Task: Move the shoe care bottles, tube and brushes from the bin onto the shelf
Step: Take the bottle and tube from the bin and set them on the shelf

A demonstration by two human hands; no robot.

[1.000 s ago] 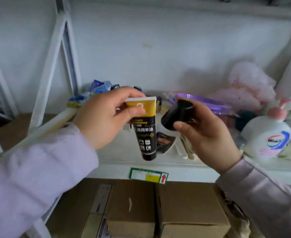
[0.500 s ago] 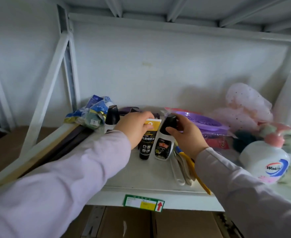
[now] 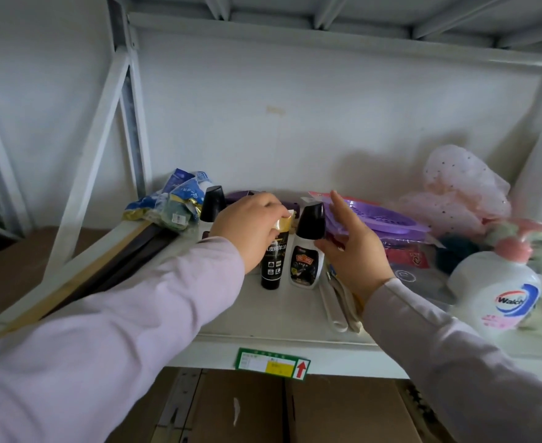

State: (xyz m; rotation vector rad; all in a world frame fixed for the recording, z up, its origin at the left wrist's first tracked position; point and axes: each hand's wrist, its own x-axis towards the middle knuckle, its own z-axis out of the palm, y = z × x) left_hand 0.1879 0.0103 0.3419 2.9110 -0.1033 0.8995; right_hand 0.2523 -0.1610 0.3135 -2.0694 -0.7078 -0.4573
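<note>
On the white shelf a black-and-gold tube stands cap-down, and my left hand pinches its gold top end. Just right of it a white shoe care bottle with a black cap stands upright. My right hand is beside that bottle, fingers spread, holding nothing. A second white bottle with a black cap stands behind my left hand, partly hidden. Pale brush handles lie on the shelf under my right wrist. The bin is not in view.
A blue and gold packet and dark and wooden slats lie at the shelf's left. A purple basket, pink mesh bag and white hand-soap bottle crowd the right. Cardboard boxes sit below.
Both hands moved from in front of the shelf onto it. The tube and bottle now stand on the shelf, and my right hand has let go of the bottle and opened.
</note>
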